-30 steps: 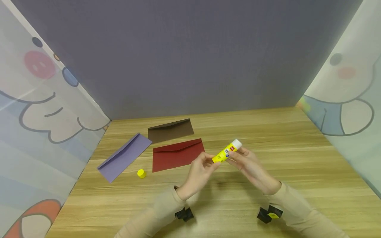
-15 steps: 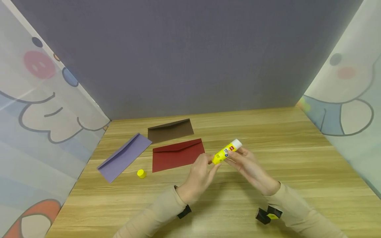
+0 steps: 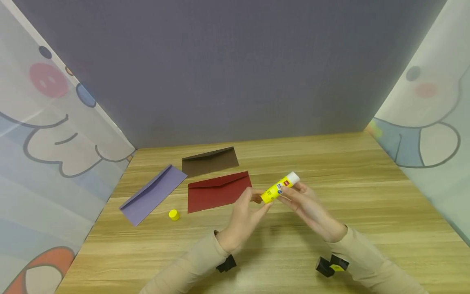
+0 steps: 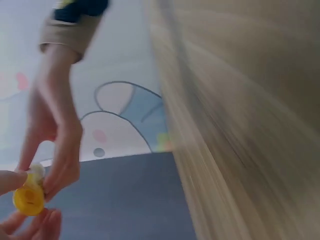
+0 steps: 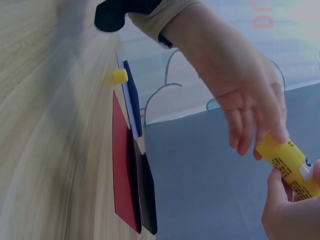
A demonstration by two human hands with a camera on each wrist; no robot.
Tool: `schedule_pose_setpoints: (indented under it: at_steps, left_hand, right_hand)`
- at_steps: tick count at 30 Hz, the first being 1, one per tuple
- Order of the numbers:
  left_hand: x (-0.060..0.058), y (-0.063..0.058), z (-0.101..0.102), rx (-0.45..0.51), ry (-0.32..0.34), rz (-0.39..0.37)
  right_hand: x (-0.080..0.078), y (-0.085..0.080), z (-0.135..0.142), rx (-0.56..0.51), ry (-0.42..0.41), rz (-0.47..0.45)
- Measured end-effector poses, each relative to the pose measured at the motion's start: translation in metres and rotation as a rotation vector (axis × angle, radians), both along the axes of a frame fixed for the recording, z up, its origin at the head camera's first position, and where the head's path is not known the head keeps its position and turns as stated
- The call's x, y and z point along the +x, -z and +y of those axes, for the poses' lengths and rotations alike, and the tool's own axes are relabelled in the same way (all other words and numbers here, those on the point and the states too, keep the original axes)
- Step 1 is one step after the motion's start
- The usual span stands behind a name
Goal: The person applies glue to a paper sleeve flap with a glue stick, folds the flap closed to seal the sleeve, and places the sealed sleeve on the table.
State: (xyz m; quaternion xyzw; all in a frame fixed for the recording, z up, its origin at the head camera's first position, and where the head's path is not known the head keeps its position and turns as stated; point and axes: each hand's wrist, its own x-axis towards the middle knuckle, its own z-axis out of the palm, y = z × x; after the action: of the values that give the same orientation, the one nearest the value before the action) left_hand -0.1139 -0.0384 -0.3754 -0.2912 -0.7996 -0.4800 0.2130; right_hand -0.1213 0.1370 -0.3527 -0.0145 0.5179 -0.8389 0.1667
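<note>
A yellow glue stick (image 3: 274, 192) with a white end is held up above the table, tilted with that white end toward the upper right. My right hand (image 3: 312, 210) grips its barrel between thumb and fingers. At the yellow base end, the thumb and fingers of my left hand (image 3: 240, 222) pinch the stick, as the right wrist view also shows. The round base (image 4: 28, 201) faces the left wrist camera. A small yellow cap (image 3: 174, 214) stands apart on the table, left of my hands. Behind my left hand lies a red envelope (image 3: 218, 194).
A purple envelope (image 3: 153, 195) lies slanted at the left, and a brown envelope (image 3: 210, 162) lies behind the red one. The wood-patterned table (image 3: 367, 196) meets a grey panel (image 3: 242, 73) at the back. Cartoon-printed sheets (image 3: 47, 155) flank both sides.
My left hand's fingers have shifted and re-spread at the base of the glue stick. The right hand stays nearly still around the barrel. The cap and envelopes keep their places.
</note>
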Motion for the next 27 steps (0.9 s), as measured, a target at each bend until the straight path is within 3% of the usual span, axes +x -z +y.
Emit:
schedule_pose_setpoints:
  at_steps: [4,6,10,14,19,27]
  left_hand:
    - [-0.001,-0.006,-0.002,0.28,0.152,-0.499]
    - [-0.003,-0.008,-0.004,0.409,0.222,-0.702]
    - [-0.007,-0.009,-0.007,0.591,0.337,-0.967]
    - [-0.009,-0.009,-0.009,0.694,0.397,-1.115]
    - [-0.011,-0.01,-0.009,0.783,0.381,-1.245]
    - [-0.013,-0.009,-0.008,0.858,0.33,-1.288]
  right_hand:
    - [0.0,0.001,0.0,-0.009,0.003,0.006]
    - [-0.001,0.001,0.001,-0.014,0.002,0.011]
    - [-0.001,0.003,0.002,-0.026,-0.003,0.014]
    - [-0.002,0.003,0.002,-0.021,-0.01,0.014]
    - [-0.003,0.004,0.003,0.006,-0.018,0.015]
    - [-0.005,0.008,0.004,0.04,-0.029,0.005]
